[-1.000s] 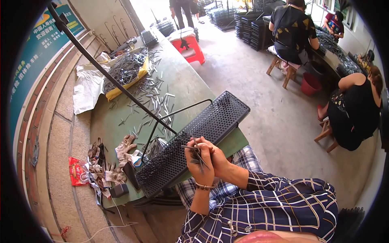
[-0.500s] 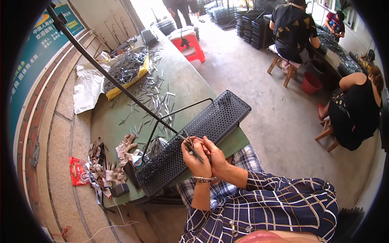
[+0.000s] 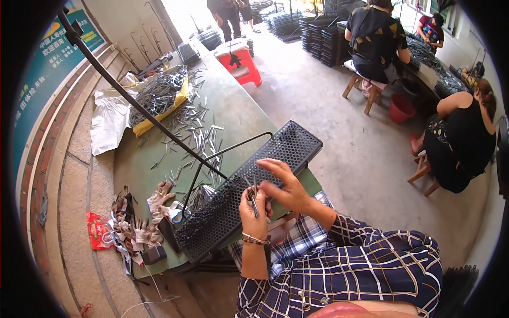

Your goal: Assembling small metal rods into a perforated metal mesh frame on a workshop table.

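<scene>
"How are the two hands set?"

"The left hand (image 3: 253, 216) is curled around a few thin metal pieces (image 3: 255, 201), their tips poking up past the thumb. The right hand (image 3: 290, 190) is open just beside it, its fingers spread."

"What's beyond them?"

"A long black perforated tray (image 3: 297, 144), slanting along the near edge of the bench (image 3: 241, 119). Its right end reaches past the bench's right edge in this view. Past it, metal strips (image 3: 204, 139) lie strewn over the green top, and a heap of similar strips (image 3: 161, 95) fills a yellow-and-white sack (image 3: 110, 119) by the left edge. Work gloves (image 3: 159, 195) are bunched toward the near left corner, with a red packet (image 3: 97, 231) beside them."

"And the room?"

"A bare grey floor (image 3: 344, 164). A red stool (image 3: 243, 61) stands just off the right edge, toward the far end. Farther out are stacks of black racks (image 3: 321, 42), a red bucket (image 3: 401, 108), and three co-workers (image 3: 371, 45) along the right side."

"Anything you can't make out?"

"The lower ends of the held pieces are hidden in the left palm. The right thumb is blurred, so I can't tell whether it touches them. Dark bits (image 3: 209, 212) on the tray's left half merge with the mesh. Two standing people (image 3: 227, 22) beyond the far end are cut off by the top of the view."
</scene>
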A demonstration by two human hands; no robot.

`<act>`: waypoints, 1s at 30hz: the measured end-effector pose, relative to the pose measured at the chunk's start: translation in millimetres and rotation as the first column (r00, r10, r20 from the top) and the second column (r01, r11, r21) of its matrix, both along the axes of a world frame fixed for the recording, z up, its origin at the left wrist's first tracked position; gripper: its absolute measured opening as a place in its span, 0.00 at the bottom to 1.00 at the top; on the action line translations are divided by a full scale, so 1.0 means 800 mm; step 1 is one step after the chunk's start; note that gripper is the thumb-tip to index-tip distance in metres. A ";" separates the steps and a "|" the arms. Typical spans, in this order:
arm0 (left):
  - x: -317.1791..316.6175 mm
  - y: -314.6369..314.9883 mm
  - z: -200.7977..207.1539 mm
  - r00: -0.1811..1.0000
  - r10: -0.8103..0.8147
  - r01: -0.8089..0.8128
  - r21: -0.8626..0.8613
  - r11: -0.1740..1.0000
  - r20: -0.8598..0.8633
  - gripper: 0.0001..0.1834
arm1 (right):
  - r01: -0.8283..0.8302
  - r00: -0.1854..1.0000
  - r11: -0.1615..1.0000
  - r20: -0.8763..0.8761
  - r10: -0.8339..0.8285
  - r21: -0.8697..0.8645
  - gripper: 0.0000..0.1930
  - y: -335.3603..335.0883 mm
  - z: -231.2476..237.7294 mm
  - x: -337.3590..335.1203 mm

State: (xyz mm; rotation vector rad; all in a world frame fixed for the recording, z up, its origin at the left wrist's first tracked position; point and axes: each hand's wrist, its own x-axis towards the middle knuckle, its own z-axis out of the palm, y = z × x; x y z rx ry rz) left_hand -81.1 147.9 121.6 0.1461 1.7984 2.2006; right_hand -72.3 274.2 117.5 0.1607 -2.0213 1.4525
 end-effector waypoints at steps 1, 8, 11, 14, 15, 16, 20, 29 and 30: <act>-0.001 -0.009 -0.005 0.994 -0.104 0.105 -0.030 0.994 0.042 0.10 | 0.007 1.000 1.000 0.002 -0.007 0.004 0.18 0.008 0.019 0.004; 0.000 -0.027 -0.057 0.804 -0.508 0.131 -0.740 0.660 -0.311 0.19 | -0.371 0.879 0.642 0.032 0.476 0.671 0.13 0.020 0.039 0.016; 0.006 -0.013 -0.050 0.972 -0.222 0.217 0.060 0.974 0.079 0.16 | -0.358 0.872 0.709 -0.055 0.487 0.607 0.09 0.016 0.025 0.020; 0.000 -0.014 -0.048 0.954 -0.224 0.185 0.199 0.962 0.201 0.14 | -0.286 0.894 0.779 -0.136 0.426 0.559 0.11 0.012 0.014 0.025; 0.001 -0.014 -0.046 0.946 -0.235 0.180 0.241 0.954 0.222 0.13 | -0.287 0.895 0.778 -0.134 0.426 0.559 0.11 0.011 0.011 0.024; 0.002 -0.015 -0.044 0.939 -0.245 0.174 0.282 0.943 0.243 0.13 | -0.252 0.891 0.784 -0.179 0.416 0.567 0.12 0.010 0.009 0.024; 0.009 -0.015 -0.047 0.895 -0.283 0.139 0.386 0.912 0.345 0.14 | -0.298 0.856 0.760 -0.191 0.481 0.577 0.15 0.014 0.007 0.018; 0.015 -0.015 -0.028 0.851 -0.185 -0.016 0.376 0.926 0.492 0.12 | -0.606 0.736 0.629 0.043 0.676 0.487 0.18 0.026 0.013 0.010; 0.017 -0.015 -0.028 0.850 -0.184 -0.020 0.379 0.925 0.494 0.12 | -0.607 0.733 0.617 0.052 0.678 0.502 0.19 0.028 0.011 0.009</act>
